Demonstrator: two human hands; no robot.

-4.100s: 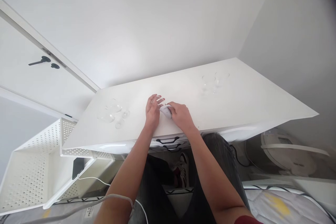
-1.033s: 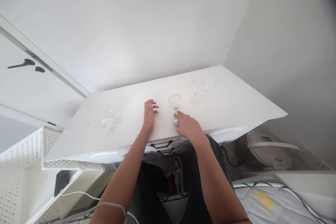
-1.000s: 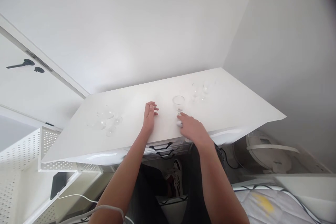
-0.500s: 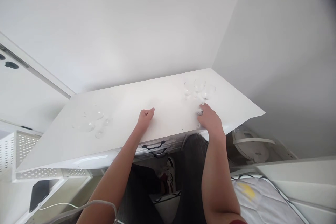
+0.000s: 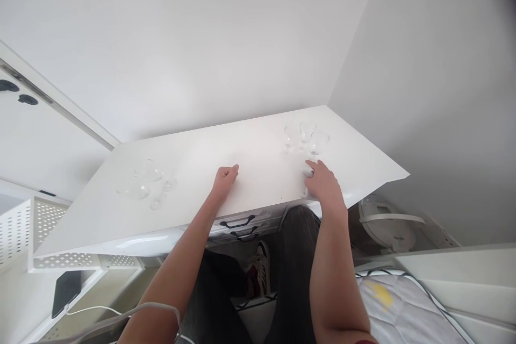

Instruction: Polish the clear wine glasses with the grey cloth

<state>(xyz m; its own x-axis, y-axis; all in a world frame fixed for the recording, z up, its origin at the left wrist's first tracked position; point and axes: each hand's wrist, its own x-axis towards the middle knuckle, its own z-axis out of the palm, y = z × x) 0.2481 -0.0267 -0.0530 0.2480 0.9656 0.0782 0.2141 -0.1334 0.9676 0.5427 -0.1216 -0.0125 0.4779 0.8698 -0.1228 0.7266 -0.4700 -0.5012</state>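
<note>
My left hand (image 5: pixel 224 178) rests in a loose fist on the middle of the white tabletop (image 5: pixel 250 145), and nothing shows in it. Farther right, my right hand (image 5: pixel 323 180) is curled at the table's front part, its fingers bent around a small white thing (image 5: pixel 308 171) that is mostly hidden by the hand. Just beyond those fingers stands a group of clear stemmed glasses (image 5: pixel 319 142), with their round feet toward me. Another group of clear stemmed glasses (image 5: pixel 139 189) is on the left part of the table, away from both hands.
Dark-handled drawers (image 5: pixel 237 222) are under the front edge, close to my knees. White perforated panels (image 5: pixel 50 220) and a black flat device (image 5: pixel 66 291) lie at left. A pale cable (image 5: pixel 153 306) crosses near my left forearm. At lower right is a quilted pad (image 5: pixel 381 301).
The view has shifted slightly, so the left glasses appear a little farther right. Both hands stay in nearly the same places; the right fingers move slightly around the white thing.
</note>
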